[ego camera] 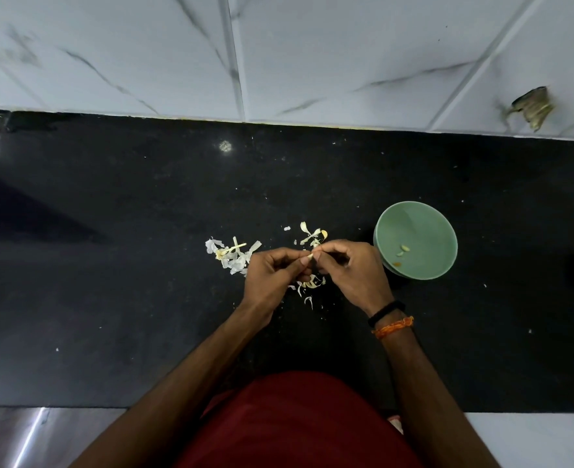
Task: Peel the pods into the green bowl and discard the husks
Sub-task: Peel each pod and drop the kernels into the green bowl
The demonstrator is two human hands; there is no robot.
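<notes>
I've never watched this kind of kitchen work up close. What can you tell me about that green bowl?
The green bowl is round, pale green and smooth, plastic or ceramic by its look. It stands upright on the black counter, just beside the right hand; whether they touch is unclear. Inside lie a couple of small pale peeled pieces and a tiny orange speck; otherwise it is nearly empty.

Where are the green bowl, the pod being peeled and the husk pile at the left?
green bowl (414,228): head view, bare inner wall.
pod (310,256): head view, tip between the fingertips.
husk pile (233,256): head view, middle.

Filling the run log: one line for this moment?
peeling | left hand + right hand pinch pod | bowl: few peeled bits | husks on counter
</notes>
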